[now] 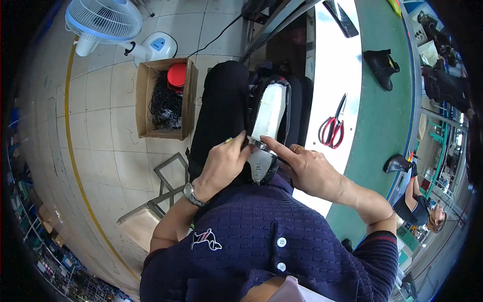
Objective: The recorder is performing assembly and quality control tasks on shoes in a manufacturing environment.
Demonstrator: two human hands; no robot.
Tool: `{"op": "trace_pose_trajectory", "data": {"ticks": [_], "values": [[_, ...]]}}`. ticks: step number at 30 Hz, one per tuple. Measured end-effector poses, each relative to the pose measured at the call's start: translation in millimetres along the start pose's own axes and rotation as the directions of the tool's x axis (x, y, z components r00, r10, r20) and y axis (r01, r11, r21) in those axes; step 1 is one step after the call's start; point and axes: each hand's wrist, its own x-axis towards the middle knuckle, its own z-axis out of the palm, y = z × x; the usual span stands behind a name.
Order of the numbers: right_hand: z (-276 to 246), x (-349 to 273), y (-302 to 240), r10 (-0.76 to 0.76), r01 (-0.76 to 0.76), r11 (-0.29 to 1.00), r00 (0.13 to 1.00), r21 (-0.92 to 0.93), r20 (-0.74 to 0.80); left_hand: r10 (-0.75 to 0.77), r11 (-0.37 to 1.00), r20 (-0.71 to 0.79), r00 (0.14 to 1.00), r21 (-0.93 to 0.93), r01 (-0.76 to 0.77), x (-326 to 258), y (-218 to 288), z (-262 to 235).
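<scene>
A black shoe (269, 111) lies bottom up on my lap, its toe pointing away from me. A pale, whitish panel shows inside its dark rim, and the heel part (257, 168) is shiny silver-grey. Across the middle runs a narrow dark, glossy strip (260, 144). My left hand (222, 163), wearing a ring and a wristwatch, grips the shoe's left side at the strip's end, fingers closed. From the other side my right hand (311, 170) holds the shoe, its index finger stretched along the strip. The right hand's lower fingers are partly hidden.
Red-handled scissors (332, 131) lie on the white bench strip at right. Beyond, a green belt (375, 116) carries a black boot (382, 68). At left are a cardboard box (142, 100) with black scraps and a red lid, a fan (104, 22) and a metal-framed stool (146, 221). A co-worker (417, 206) is at far right.
</scene>
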Motion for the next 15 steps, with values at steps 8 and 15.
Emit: {"op": "trace_pose_trajectory", "data": {"ticks": [8, 15], "values": [[27, -3, 20, -0.161, 0.166, 0.986, 0.975, 0.019, -0.155, 0.036, -0.485, 0.505, 0.862, -0.746, 0.457, 25, -21, 32], [26, -6, 27, -0.18, 0.188, 0.982, 0.962, 0.02, -0.203, -0.075, -0.31, 0.496, 0.865, -0.836, 0.452, 45, -4, 29]]}}
